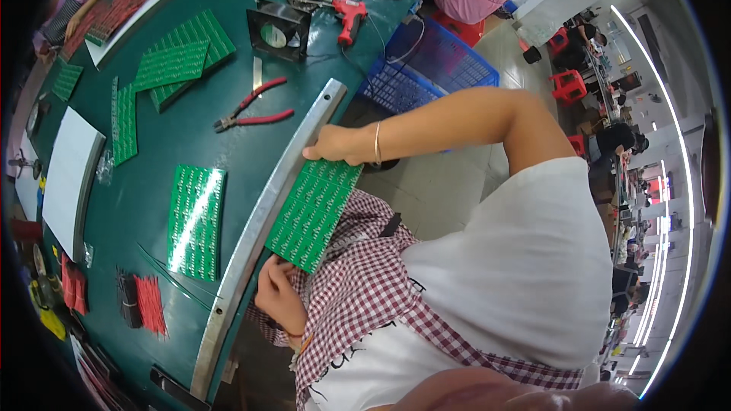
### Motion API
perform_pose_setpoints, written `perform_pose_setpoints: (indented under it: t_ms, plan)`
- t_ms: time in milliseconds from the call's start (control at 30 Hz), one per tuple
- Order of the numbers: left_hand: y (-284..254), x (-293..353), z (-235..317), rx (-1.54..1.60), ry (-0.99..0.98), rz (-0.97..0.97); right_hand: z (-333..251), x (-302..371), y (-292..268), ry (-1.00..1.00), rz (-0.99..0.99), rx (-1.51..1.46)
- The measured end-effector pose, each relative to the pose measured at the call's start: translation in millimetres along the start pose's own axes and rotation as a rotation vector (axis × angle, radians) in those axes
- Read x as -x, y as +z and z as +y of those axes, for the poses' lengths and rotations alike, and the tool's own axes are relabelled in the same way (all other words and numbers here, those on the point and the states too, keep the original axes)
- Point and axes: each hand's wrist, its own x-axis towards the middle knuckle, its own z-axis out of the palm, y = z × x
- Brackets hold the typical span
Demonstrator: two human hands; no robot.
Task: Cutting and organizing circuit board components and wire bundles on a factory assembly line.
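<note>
A green circuit board panel point(316, 213) with rows of small pale marks lies tilted along the near side of a grey metal bar point(266, 199), which runs along the table edge. My right hand point(335, 143) is closed over the panel's upper end, thumb against the bar. At the lower corner, the curled fingers of my left hand point(280, 293) pinch the panel's edge; the fingertips are partly hidden. Across the bar, a second green panel point(196, 221) rests flat on the green table. Red-handled cutters point(255, 110) lie with handles apart beyond my right hand.
More green panels point(183, 57) are stacked farther off. A black square fan point(278, 34) and a red glue gun point(350, 19) stand near a blue crate point(434, 57). White boards point(70, 183) and red wire bundles point(151, 304) lie left. Two people in pink sit at the table.
</note>
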Motion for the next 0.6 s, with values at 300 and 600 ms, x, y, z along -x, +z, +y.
perform_pose_setpoints:
  t_ms: [300,600]
  plan:
    - [10.0,-52.1,26.7,-0.848,0.951,-0.124,-1.0,-4.6,3.3,-0.056,-0.023,-0.034]
    - [9.8,-57.3,14.9,-0.641,0.981,-0.111,-18.5,12.0,0.5,0.094,-0.083,0.137]
